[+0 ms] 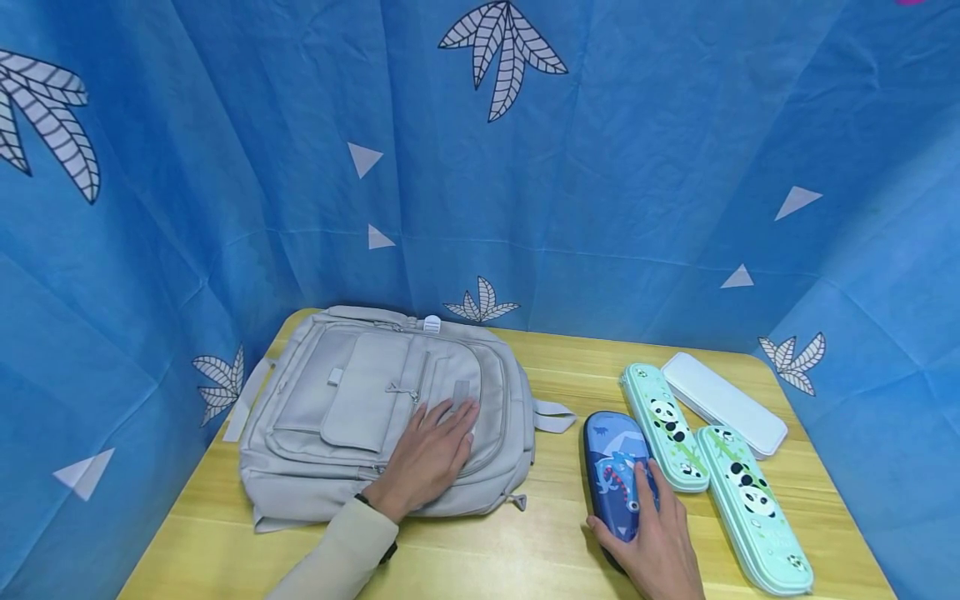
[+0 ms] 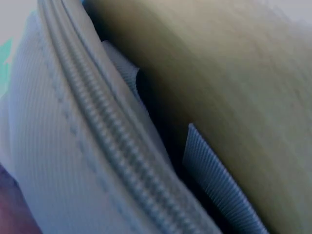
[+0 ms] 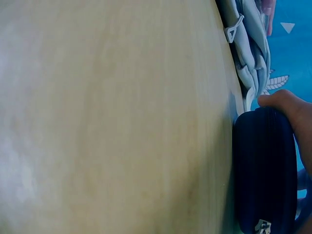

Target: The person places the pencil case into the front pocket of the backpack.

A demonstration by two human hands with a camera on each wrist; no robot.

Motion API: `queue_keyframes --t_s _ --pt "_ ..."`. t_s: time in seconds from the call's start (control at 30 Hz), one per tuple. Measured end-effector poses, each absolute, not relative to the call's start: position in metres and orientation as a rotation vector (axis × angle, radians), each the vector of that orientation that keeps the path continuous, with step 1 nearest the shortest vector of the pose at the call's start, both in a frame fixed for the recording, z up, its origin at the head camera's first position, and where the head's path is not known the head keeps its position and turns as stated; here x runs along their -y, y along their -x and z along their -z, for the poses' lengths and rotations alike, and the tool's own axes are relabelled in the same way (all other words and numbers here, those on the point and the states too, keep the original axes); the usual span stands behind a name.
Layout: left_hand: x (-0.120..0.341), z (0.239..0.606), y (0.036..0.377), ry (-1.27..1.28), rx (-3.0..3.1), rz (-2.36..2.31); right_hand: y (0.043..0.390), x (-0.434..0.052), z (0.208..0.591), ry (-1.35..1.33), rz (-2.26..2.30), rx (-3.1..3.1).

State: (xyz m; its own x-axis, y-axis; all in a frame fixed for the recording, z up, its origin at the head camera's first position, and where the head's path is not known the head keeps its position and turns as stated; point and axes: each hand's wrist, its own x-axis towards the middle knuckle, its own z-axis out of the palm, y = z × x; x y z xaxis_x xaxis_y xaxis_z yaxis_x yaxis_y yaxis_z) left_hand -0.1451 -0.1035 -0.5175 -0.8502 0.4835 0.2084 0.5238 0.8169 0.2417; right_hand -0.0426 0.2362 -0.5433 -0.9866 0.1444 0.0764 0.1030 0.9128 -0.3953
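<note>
While only the right wrist view shows its zip-pull (image 3: 263,226), the right hand (image 1: 657,535) grips the blue case (image 1: 609,450) beside the backpack (image 1: 360,392) beneath the outstretched left hand (image 1: 429,454).

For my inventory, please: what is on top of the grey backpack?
The left hand rests on the grey backpack; the fabric beneath its palm is covered and cannot be seen.

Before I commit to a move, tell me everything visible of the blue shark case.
The blue case is a rounded oblong, its smooth-looking top printed with an open-mouthed shark, its side dark with a metallic zipper pull. It appears closed and lies flat on the table, between the backpack and a mint panda case. The right hand spans it, thumb at its left side, fingers over the top.
</note>
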Motion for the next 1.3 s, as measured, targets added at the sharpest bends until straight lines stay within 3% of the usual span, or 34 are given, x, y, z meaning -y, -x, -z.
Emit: queue_keyframes --t_s 0.8,1.3 --pt "0.1048 0.5151 0.1470 0.820 2.866 0.525 0.0419 -0.2362 0.5431 0.223 -0.593 3.008" --pt "0.1051 0.5104 0.1482 0.764 2.780 0.614 0.0444 -0.2319 0.5372 0.411 -0.669 3.148"
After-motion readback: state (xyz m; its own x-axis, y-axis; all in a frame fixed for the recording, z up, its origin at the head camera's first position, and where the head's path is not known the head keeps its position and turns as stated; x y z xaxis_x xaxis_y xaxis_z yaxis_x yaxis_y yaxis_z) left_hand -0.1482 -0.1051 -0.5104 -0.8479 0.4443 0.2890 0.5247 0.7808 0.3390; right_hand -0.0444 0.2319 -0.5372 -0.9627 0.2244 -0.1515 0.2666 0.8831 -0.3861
